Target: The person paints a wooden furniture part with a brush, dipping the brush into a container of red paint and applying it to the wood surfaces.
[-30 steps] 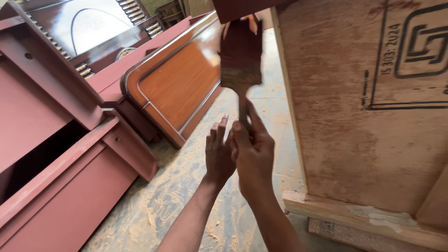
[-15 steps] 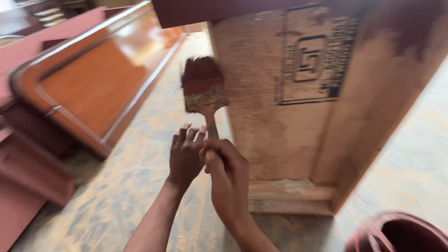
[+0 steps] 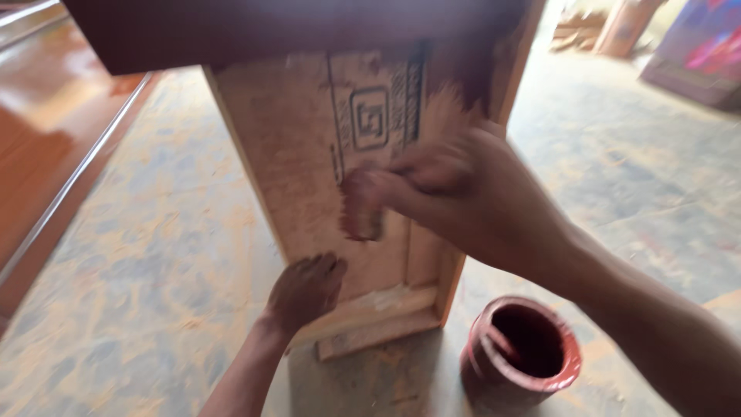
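Observation:
My right hand [image 3: 471, 197] grips a paintbrush [image 3: 361, 205] with reddish-brown bristles, held against the bare plywood panel [image 3: 309, 154] of an upright piece of furniture. The brush is blurred by motion. My left hand [image 3: 305, 289] rests lower on the same panel, fingers together, near its wooden bottom rail [image 3: 378, 316]. The panel's top edge and right side carry dark reddish-brown paint. A round pot [image 3: 521, 355] smeared with red paint stands on the floor just right of the panel's foot, below my right forearm.
A polished orange-brown wooden board [image 3: 54, 139] with a raised edge lies at the left. The floor [image 3: 154, 255] is dusty and stained. More painted furniture pieces [image 3: 695, 46] stand at the far right back.
The view has swung right and closer to the plywood panel. My right hand has brought the brush down onto the panel, my left hand has dropped to the panel's lower part, and the paint pot is fully seen.

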